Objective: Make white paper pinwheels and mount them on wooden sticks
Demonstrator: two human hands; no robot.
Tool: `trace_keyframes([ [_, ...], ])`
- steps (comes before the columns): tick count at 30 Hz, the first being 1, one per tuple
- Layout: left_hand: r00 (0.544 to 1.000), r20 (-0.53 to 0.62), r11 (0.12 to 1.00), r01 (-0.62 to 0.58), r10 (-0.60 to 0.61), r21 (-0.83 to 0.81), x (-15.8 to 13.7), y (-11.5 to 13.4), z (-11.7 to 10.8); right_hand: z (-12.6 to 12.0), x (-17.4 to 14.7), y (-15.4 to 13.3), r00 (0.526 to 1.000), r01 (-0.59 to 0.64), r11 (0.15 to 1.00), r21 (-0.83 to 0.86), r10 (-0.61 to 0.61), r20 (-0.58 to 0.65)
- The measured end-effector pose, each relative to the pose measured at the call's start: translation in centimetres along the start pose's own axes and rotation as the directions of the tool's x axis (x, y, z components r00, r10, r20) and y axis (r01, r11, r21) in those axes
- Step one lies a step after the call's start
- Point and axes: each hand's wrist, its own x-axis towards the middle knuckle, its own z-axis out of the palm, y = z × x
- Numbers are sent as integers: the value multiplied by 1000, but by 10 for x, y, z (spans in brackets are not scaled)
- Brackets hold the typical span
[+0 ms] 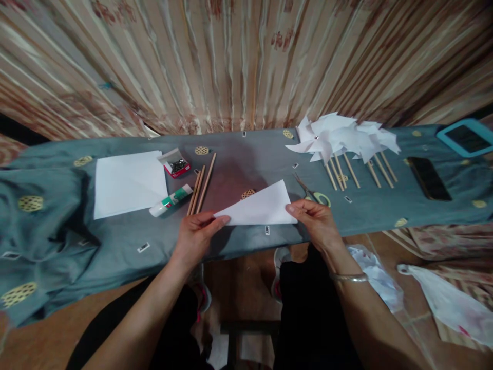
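Head view: gripping folded white paper wedge (262,208) with left fingers (220,222) and right fingers (296,210), white paper pinwheels (326,140) assembled, flat white sheets (129,184) remaining.

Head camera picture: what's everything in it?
Folded paper: one, white, centre
Flat paper: count unclear, white, left
Box with metal bits: one, red, left
Glue stick: one, white/green, left
Loose sticks: three, tan, mid-left
Pinwheels: several, white, back right
Scissors: one, green-handled, right
Phone: one, black, right
Framed device: one, blue, far right
Cloth: one, grey, centre
Curtain: count unclear, beige, back
Floor: one, brown, below
Bags: two, white, floor
Shoes: two, pale, below
Bracelet: one, silver, right wrist
Legs: two, black, below
Hands: two, bare, holding folded paper
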Motion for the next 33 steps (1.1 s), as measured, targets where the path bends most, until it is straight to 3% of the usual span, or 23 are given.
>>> trace_keyframes([
  [3, 998, -50, 997, 34, -37, -62, -3, 7, 3, 1, -2, -7, 1000, -8, 997, 77, 6, 17],
  [9, 995, -95, 995, -24, 14, -101, -3, 13, 6, -1, -11, -21, 967, -157, 979, 130, 125, 220],
  [14, 989, -141, 993, -65, 50, -102, 0, 9, 10, 2, -12, -20, 965, -190, 970, 153, 156, 209],
  [16, 981, -165, 985, -127, 106, -119, 3, 7, 11, 2, -11, -22, 989, -104, 982, 157, 85, 123],
  [18, 957, -192, 966, -238, 216, -100, 6, 5, 10, 0, -12, -27, 998, 67, 993, 102, -65, -18],
  [20, 905, -218, 929, -371, 365, 15, 8, 3, 8, -3, -15, -34, 954, 271, 962, -40, -274, -124],
  [23, 777, -178, 775, -521, 604, 358, 9, 1, 4, -4, -24, -41, 841, 509, 807, -298, -541, -27],
  [25, 683, -70, 591, -569, 727, 572, 6, 0, 3, -1, -29, -38, 773, 617, 686, -386, -622, 129],
  [27, 623, 57, 419, -588, 780, 692, 3, -2, 5, 3, -33, -28, 724, 680, 604, -415, -641, 254],
  [30, 621, 242, 283, -623, 745, 729, -1, -9, 9, 8, -37, -10, 689, 722, 544, -427, -622, 373],
  [33, 635, 408, 244, -690, 655, 681, -1, -19, 13, 8, -41, 4, 685, 728, 514, -453, -570, 454],
])
